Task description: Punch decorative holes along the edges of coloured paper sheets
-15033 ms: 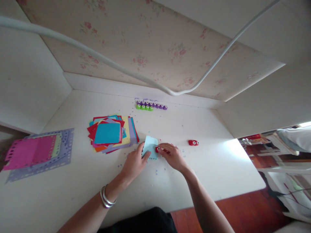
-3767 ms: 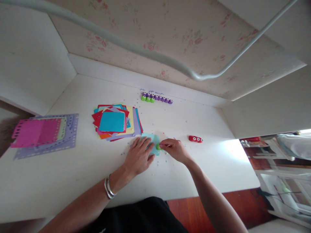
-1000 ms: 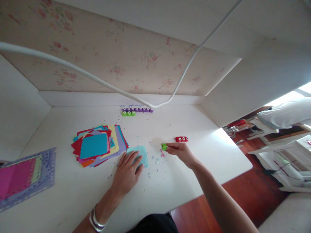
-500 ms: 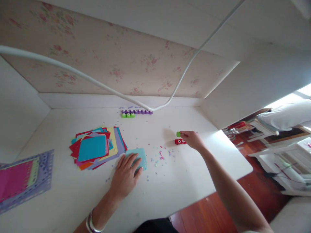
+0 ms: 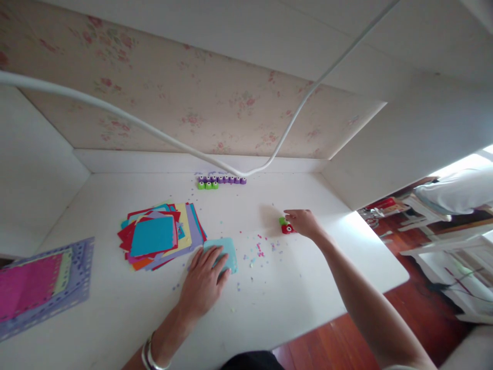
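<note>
My left hand [image 5: 202, 281] lies flat, fingers spread, on a light blue sheet of paper [image 5: 228, 250], its lower part covered by my fingers. At the right, my right hand [image 5: 303, 222] hovers over small craft hole punches, its index finger stretched out and the other fingers partly hidden. Just under those fingertips stands a green punch [image 5: 282, 221], close behind a red punch [image 5: 287, 229]; whether a finger still touches the green one is hard to see. Punched-out paper dots [image 5: 260, 251] are scattered between my hands.
A fanned pile of coloured paper [image 5: 152, 236] lies left of my left hand. Hole-edged pink and purple sheets [image 5: 29, 282] sit at the far left. Purple punches [image 5: 226, 180] and green punches [image 5: 208, 185] line up at the back. A white cable [image 5: 162, 134] hangs across.
The green punch, pinched in my right hand before, has come down beside the red ones, and my fingers have loosened from it. My left hand stays on the light blue sheet.
</note>
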The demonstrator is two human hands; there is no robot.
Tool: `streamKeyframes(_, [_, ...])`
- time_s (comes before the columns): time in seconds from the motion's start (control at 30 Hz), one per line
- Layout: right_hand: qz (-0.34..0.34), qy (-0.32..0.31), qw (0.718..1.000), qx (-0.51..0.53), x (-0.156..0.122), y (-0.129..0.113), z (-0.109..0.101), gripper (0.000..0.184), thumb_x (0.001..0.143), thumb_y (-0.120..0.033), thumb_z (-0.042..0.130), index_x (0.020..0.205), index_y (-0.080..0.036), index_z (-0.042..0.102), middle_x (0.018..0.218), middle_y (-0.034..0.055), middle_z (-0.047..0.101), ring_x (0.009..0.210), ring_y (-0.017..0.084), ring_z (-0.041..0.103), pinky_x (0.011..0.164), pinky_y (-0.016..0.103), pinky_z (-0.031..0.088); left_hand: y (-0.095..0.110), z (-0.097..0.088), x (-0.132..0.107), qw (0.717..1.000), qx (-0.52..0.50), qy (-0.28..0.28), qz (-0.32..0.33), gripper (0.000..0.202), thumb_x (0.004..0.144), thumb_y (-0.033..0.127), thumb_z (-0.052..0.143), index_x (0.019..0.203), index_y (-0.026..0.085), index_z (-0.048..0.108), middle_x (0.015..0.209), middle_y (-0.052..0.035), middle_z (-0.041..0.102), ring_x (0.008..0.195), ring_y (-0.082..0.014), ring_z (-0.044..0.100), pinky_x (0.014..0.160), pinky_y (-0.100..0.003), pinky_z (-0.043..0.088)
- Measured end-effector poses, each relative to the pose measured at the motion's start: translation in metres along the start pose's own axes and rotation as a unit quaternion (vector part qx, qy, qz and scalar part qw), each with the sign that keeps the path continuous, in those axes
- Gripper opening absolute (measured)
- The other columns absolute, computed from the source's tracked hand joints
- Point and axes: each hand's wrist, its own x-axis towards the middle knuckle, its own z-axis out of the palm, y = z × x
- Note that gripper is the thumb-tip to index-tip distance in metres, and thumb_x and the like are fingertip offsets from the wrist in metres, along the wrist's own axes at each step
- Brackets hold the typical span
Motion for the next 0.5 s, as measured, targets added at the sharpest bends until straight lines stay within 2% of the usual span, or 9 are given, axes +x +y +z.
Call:
streamKeyframes(0.07, [0.003,0.018,0.999,0.028,0.004,-0.008,-0.004,0.033,0.088,-0.031,0.046,0.107,-0.028,0.073,0.095,0.0022,0.076,0.089,0.020,0.070,0.076,0.028,0.050,0.000,0.000,0.000,1.000,-0.001,-0.003,0.000,0.030,0.092,0.031,0.049,0.119,0.026,0.061,0.130,-0.0049,0.058,0.122,-0.0235,0.051,0.111,-0.050,0.028])
streamKeyframes(0.17, [-0.013,0.022,0.992,0.122,0.014,-0.034,-0.005,0.033,0.089,-0.027,0.045,0.109,-0.028,0.071,0.092,0.0015,0.075,0.086,0.020,0.070,0.077,0.029,0.051,0.000,0.000,-0.001,1.000,-0.006,-0.005,-0.001,0.031,0.091,0.031,0.050,0.120,0.026,0.060,0.130,-0.0054,0.059,0.122,-0.0240,0.051,0.111,-0.051,0.027])
streamKeyframes(0.27, [-0.056,0.001,0.980,0.191,0.028,-0.078,0.004,0.040,0.087,-0.015,0.044,0.120,-0.026,0.065,0.092,0.0034,0.075,0.087,0.019,0.070,0.080,0.030,0.051,0.000,0.000,-0.001,1.000,-0.018,0.002,-0.009,0.030,0.091,0.031,0.051,0.119,0.026,0.061,0.129,-0.0056,0.059,0.122,-0.0243,0.051,0.112,-0.051,0.027])
streamKeyframes(0.37, [-0.140,-0.025,0.975,0.173,0.047,-0.129,0.020,0.044,0.086,-0.009,0.043,0.124,-0.021,0.062,0.110,0.0072,0.071,0.103,0.021,0.066,0.090,0.032,0.049,0.000,-0.001,-0.001,1.000,-0.027,0.004,-0.015,0.029,0.090,0.031,0.052,0.118,0.026,0.062,0.128,-0.0055,0.059,0.123,-0.0241,0.050,0.112,-0.051,0.028])
streamKeyframes(0.5, [-0.178,-0.027,0.970,0.166,0.082,-0.189,0.036,0.043,0.088,-0.015,0.046,0.129,-0.015,0.057,0.134,0.0100,0.057,0.121,0.022,0.054,0.103,0.033,0.041,-0.002,-0.002,-0.002,1.000,-0.025,0.002,-0.009,0.028,0.090,0.029,0.052,0.117,0.026,0.062,0.126,-0.0057,0.060,0.122,-0.0234,0.051,0.111,-0.051,0.030])
